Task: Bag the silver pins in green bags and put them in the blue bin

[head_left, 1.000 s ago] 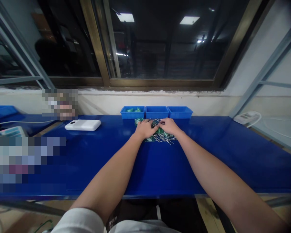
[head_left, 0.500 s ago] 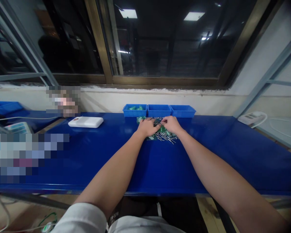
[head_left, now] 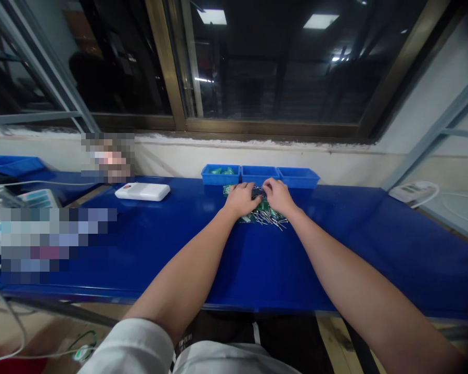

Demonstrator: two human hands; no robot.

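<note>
A pile of thin metal pins or long screws [head_left: 272, 218] lies on the blue table [head_left: 234, 265], mixed with small green pieces [head_left: 251, 215] that look like plastic packets. My left hand [head_left: 240, 199] rests over the pile's left side, fingers spread and thumb apart. Opposite it, my right hand [head_left: 277, 196] is bent over the pile with thumb and fingers drawn together. Its fingertips meet the far part of the pile, and what they pinch is too small to make out. Some of the pile is hidden under both hands.
Behind the pile stand three blue bins: the left bin [head_left: 221, 179] holds green pieces, beside a middle bin [head_left: 259, 173] and a right bin [head_left: 298, 179]. A white device [head_left: 143, 192] lies left. Another white device [head_left: 411, 192] with a cable sits right, near a metal frame [head_left: 432, 140].
My right hand has opened slightly from a tighter pinch and turned over the pile. My left hand's thumb has shifted inward. The whole view has moved a little.
</note>
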